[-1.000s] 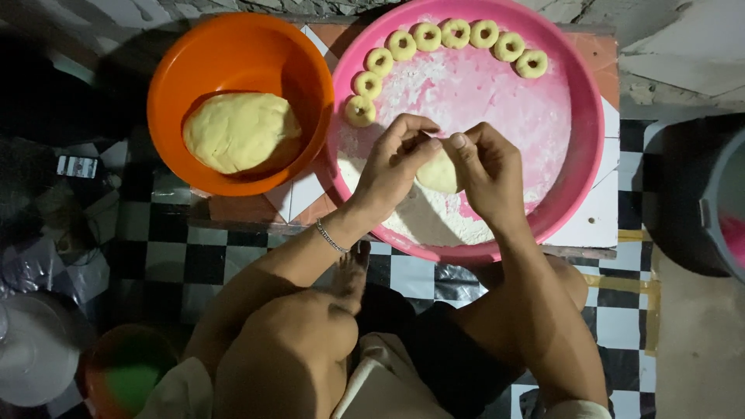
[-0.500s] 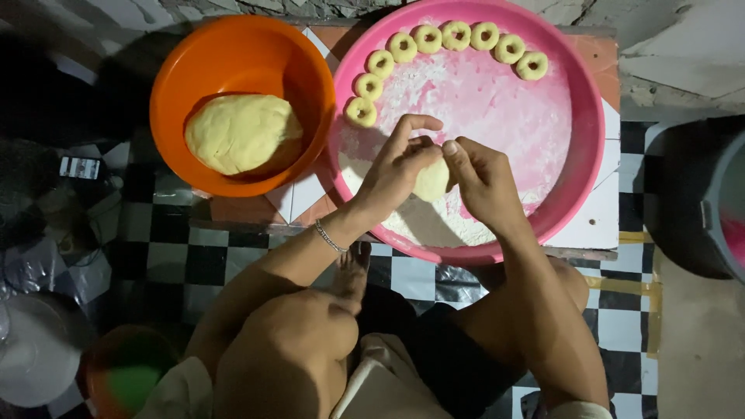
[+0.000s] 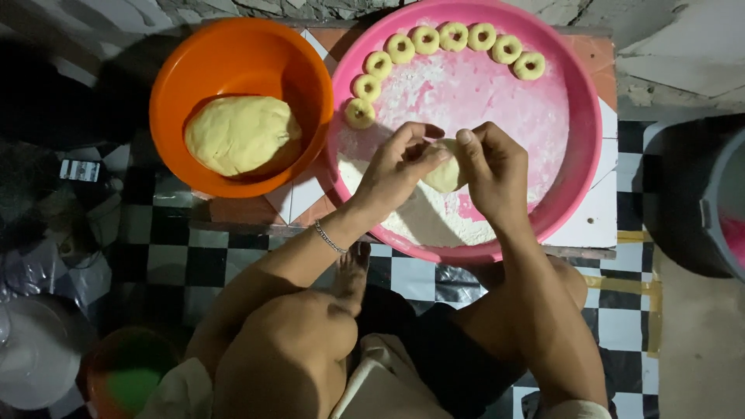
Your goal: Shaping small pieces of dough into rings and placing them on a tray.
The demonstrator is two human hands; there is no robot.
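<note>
**Two hands shaping a small piece of dough over a floured pink tray**

Seen from above, a person sits low on a black-and-white checkered floor (image 3: 194, 260), bare knees drawn up at the bottom of the view. Both forearms reach forward from the knees to a tray. A thin bracelet (image 3: 330, 237) circles the left wrist.

The left hand (image 3: 396, 167) and the right hand (image 3: 493, 174) meet over the near half of the tray, fingers curled inward. Together they hold a small piece of dough (image 3: 446, 174), pale yellow and rounded, pinched between the fingertips of both hands. The dough sits just above a patch of white flour (image 3: 434, 221) spread across the tray's near side.

The tray is a wide, round pink basin (image 3: 578, 163) with a raised rim. It rests on a low surface of orange and white tiles (image 3: 299, 198). Along its far rim, eight small dough rings (image 3: 454, 35), each with a hole in the middle, lie in a curved row that runs from the left side round to the upper right.

To the left of the basin, just beside it, stands an orange bowl (image 3: 174, 85) holding a large, smooth lump of yellow dough (image 3: 240, 133).

At the right edge, part of a dark bucket (image 3: 698, 194) shows. The lower left corner is dim, with a round, reddish container (image 3: 124, 372) that is hard to make out.
</note>
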